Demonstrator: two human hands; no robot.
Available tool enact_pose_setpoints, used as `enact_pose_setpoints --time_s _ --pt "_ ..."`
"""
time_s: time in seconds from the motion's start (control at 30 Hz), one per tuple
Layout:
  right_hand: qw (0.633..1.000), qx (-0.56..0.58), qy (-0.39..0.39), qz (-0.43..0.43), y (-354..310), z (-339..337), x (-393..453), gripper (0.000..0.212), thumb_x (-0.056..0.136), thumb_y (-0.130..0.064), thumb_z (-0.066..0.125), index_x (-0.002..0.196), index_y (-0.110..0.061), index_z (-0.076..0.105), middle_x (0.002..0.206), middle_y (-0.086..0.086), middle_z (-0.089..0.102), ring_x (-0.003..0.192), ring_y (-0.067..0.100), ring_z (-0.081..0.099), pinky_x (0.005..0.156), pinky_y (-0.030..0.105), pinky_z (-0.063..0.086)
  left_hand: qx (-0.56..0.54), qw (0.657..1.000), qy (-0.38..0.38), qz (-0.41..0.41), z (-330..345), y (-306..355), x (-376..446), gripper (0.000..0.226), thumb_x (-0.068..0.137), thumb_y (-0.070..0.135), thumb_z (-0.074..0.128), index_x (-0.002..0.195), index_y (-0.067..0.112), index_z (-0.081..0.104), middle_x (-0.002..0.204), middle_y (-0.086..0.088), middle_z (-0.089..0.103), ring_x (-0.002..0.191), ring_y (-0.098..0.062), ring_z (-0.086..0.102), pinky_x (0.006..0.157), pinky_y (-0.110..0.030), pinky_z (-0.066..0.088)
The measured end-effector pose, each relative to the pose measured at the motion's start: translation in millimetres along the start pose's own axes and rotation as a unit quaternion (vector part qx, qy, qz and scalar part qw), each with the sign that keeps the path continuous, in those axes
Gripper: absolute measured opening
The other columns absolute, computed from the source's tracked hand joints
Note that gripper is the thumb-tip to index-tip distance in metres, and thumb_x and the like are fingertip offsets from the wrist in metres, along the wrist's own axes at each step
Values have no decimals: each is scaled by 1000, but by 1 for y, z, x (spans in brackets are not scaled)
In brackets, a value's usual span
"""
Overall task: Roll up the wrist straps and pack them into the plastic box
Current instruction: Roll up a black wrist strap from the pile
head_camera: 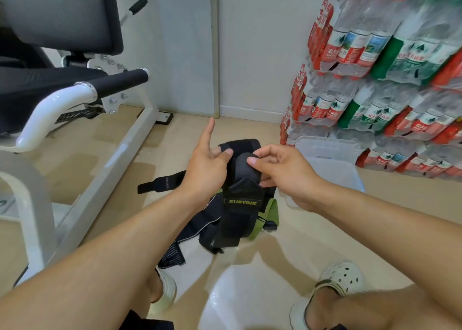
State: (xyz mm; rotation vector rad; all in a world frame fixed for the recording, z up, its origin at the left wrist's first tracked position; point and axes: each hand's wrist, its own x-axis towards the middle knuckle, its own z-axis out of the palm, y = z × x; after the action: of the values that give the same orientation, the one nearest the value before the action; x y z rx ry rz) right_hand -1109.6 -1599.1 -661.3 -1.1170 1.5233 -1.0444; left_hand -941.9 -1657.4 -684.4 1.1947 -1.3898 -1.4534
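A black wrist strap [242,204] with a yellow "XUEYING" label hangs between my hands, its upper end partly rolled. My left hand [207,162] holds the roll with thumb and curled fingers, its index finger sticking straight out. On the roll's right side, my right hand [280,169] pinches it. Another black strap [160,183] lies flat on the floor to the left. More black and green straps [270,211] sit in a heap under the held one. The clear plastic box [325,154] stands on the floor just right of my right hand.
A white exercise machine [82,104] with black pads fills the left side. Shrink-wrapped packs of water bottles [375,79] are stacked against the right wall behind the box. My feet in white clogs [335,284] stand on the beige floor below.
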Motion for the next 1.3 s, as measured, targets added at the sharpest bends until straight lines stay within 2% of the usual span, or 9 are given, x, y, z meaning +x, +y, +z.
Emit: enact_pose_setpoints --time_s 0.17,0.3,0.37,0.5,0.77,0.9,1.07,1.2,1.3 --pt "999 -13 41 -3 2 1 0 13 91 -22 77 100 -15 69 84 5 78 80 20 76 68 29 61 -23 1000 -6 -8 4 -3 -1 84 83 29 61 151 59 22 69 5 64 77 -31 53 94 -70 50" --pt "998 -12 55 -3 -1 0 -2 18 89 -22 79 100 -14 68 84 7 77 76 17 74 65 26 61 -15 1000 1 -9 4 4 -6 84 89 25 66 155 52 23 116 -34 59 67 -18 56 91 -54 58" --pt "998 -15 57 -1 -2 0 -3 19 89 -22 79 101 -14 67 84 7 78 79 19 76 64 26 62 -11 1000 -8 -3 5 5 -10 85 95 19 67 159 48 19 102 -31 64 62 -9 62 79 -40 55" --pt "998 -36 54 -1 -1 -1 -3 21 88 -26 80 101 -16 66 84 4 78 82 20 77 66 29 63 -13 1000 -22 -10 6 6 -13 103 73 35 83 151 59 20 117 -9 75 106 -22 74 105 -50 51" --pt "991 -94 99 16 -3 -4 1 50 74 -44 89 109 -23 60 86 -1 66 80 16 71 69 34 60 -25 1000 -6 -7 8 15 -19 99 93 1 71 161 42 12 101 -4 80 100 -25 76 103 -49 54" --pt "999 1 12 33 -3 -10 0 25 87 -26 81 105 -12 74 71 -13 72 63 -3 69 53 10 48 -25 999 -10 -24 9 19 -23 101 93 -3 69 161 40 9 103 -1 80 102 -19 76 109 -48 49" --pt "1000 15 -5 25 2 -12 1 12 89 -19 79 100 -15 77 80 -4 79 73 7 75 60 13 53 -14 999 -11 -31 12 20 -24 101 92 -4 70 162 37 12 101 1 80 105 -17 75 110 -49 47" --pt "1000 -13 -12 3 1 -15 3 17 88 -19 79 105 -16 78 89 1 80 83 13 77 68 19 56 -26 998 10 -51 14 24 -24 102 90 -3 72 163 35 11 102 -3 80 98 -18 76 103 -44 54" --pt "996 -45 -71 -5 4 -20 2 18 86 -19 81 105 -18 79 93 4 80 89 18 77 78 27 60 -169 974 9 -149 11 26 -20 98 91 5 70 163 25 7 121 -19 70 94 -26 75 76 -41 62"
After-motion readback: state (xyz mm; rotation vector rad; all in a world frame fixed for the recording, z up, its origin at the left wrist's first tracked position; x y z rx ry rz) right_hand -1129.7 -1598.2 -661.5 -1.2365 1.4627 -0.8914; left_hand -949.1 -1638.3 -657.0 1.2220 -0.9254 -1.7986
